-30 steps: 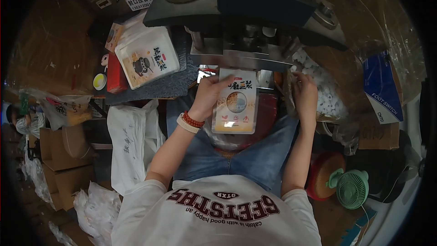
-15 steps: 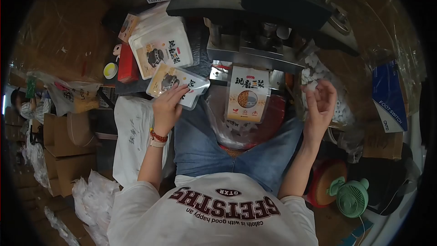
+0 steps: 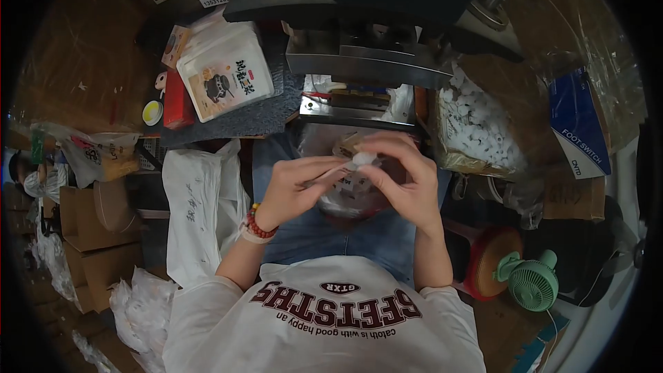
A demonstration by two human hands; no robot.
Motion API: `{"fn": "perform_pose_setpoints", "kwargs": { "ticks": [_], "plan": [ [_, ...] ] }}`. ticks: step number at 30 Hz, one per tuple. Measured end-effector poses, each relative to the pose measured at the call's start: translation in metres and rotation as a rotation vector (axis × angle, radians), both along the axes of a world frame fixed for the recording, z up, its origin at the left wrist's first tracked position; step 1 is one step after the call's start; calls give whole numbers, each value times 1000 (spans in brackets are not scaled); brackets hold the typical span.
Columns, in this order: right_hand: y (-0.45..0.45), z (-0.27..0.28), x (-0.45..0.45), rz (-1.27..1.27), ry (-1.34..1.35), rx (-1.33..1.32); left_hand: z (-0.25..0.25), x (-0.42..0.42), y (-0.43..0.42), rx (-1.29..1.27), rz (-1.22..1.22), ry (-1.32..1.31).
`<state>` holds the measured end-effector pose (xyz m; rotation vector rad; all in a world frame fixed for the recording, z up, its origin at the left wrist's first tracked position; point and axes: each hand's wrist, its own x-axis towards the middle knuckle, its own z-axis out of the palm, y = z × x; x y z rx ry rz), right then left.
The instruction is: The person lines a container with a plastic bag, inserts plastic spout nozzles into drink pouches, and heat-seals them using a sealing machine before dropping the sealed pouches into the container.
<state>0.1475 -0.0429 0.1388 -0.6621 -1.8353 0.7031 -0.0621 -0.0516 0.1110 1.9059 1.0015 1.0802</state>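
Note:
My left hand [image 3: 293,185] is closed on a printed pouch [image 3: 335,173], seen nearly edge-on above my lap. My right hand [image 3: 411,183] pinches a small white plastic piece [image 3: 364,159], which looks like a spout or cap, at the pouch's end. Fingers and blur hide whether the two touch. Below the hands, a clear plastic bag [image 3: 349,200] holds printed pouches. Just beyond the hands stands the metal press [image 3: 373,62], with its lower block [image 3: 345,109] in view.
Flat printed pouches [image 3: 224,79] lie stacked on the grey mat [image 3: 266,114] at left, near a red box [image 3: 177,100]. A box of small white pieces [image 3: 480,124] stands at right. A green fan [image 3: 534,290] and a blue-and-white carton [image 3: 580,124] are farther right.
Both hands have come together over my lap, bringing the pouch and white piece close. The pouch that hung at the press no longer shows there. The view has shifted slightly.

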Motion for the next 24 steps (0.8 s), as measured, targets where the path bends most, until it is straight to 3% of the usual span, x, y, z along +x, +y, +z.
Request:
{"fn": "perform_pose_setpoints", "kwargs": {
  "ticks": [1, 2, 4, 5, 6, 8, 9, 10, 12, 15, 16, 18, 19, 20, 21, 22, 23, 24],
  "plan": [
    [1, -1, -1, -150, -9, -120, -12, 7, 3, -215, 5, -50],
    [4, -3, -2, -296, -16, -239, -23, 15, 7, -212, 2, -52],
    [7, 6, 15, -420, -40, -248, -37, 30, 19, -645, 77, -353],
    [4, 16, 25, -498, -19, -319, -30, 30, 27, -707, 58, -350],
    [10, 13, 42, -625, -154, -111, -27, 32, 35, -713, 55, -351],
    [19, 16, 64, -882, -308, -57, -23, 39, 55, -886, 70, -652],
    [25, 14, 71, -974, -457, -48, -21, 40, 64, -832, 25, -690],
    [35, -1, 82, -970, -463, -52, -21, 39, 70, -837, 28, -694],
    [51, -39, 104, -900, -869, -311, -21, 36, 76, -962, -15, -722],
    [52, -43, 99, -900, -865, -228, -22, 40, 77, -992, 21, -736],
    [54, -42, 96, -892, -851, -209, -26, 39, 77, -943, 46, -680],
    [53, -43, 91, -914, -418, -82, -35, 15, 86, -791, 84, -209],
    [47, -36, 84, -926, -257, -138, -35, 3, 85, -568, 205, -145],
    [40, -33, 81, -917, -257, -140, -31, -14, 88, -119, 474, 201],
    [31, -33, 77, -864, 43, -226, -28, -34, 88, 341, 713, 549],
    [22, -33, 73, -802, 344, -313, -32, -52, 84, 315, 786, 762],
    [13, -30, 68, -678, 451, -366, -38, -68, 81, 289, 856, 975],
    [9, -29, 59, -675, 452, -374, -52, -83, 72, 213, 720, 966]
  ]
}}
